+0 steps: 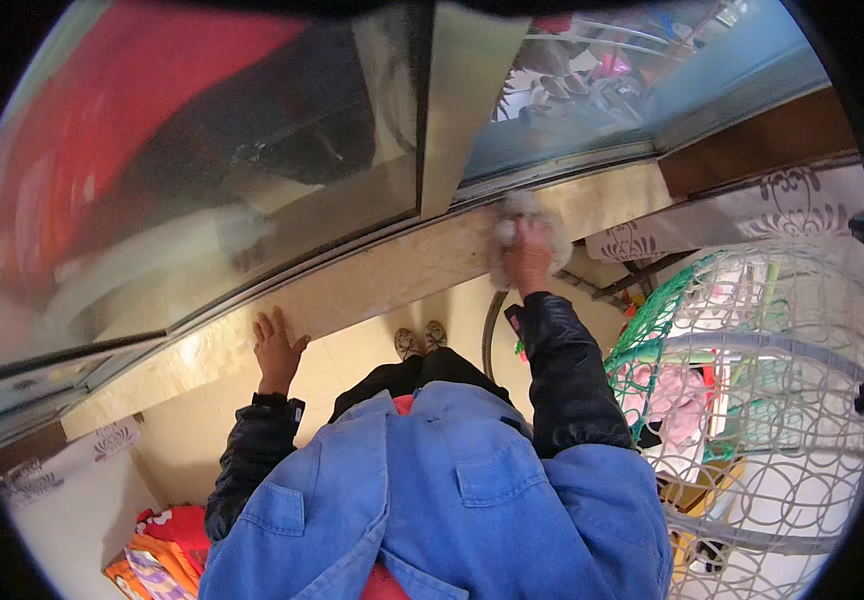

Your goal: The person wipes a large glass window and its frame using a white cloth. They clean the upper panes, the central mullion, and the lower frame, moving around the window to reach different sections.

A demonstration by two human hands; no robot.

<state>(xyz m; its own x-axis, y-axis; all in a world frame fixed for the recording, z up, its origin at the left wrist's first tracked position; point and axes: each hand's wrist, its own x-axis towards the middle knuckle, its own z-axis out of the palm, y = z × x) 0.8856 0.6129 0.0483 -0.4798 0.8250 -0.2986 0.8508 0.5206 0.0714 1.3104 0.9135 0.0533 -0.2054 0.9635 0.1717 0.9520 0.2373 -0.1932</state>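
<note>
Below a sliding glass window (pixel 312 150) runs a pale stone windowsill (pixel 394 270). My left hand (pixel 276 351) rests with its fingers spread on the sill's near edge and holds nothing. Farther right, my right hand (pixel 531 253) presses a greyish-white cloth (pixel 507 244) onto the sill, close to the window's lower track. The cloth is blurred and partly hidden under the fingers.
At the right stands a woven basket chair (pixel 769 360) with green netting and a pink cloth behind it. A dark curved tube (pixel 493 330) is near my right forearm. Red and orange fabrics (pixel 169 547) lie at the lower left.
</note>
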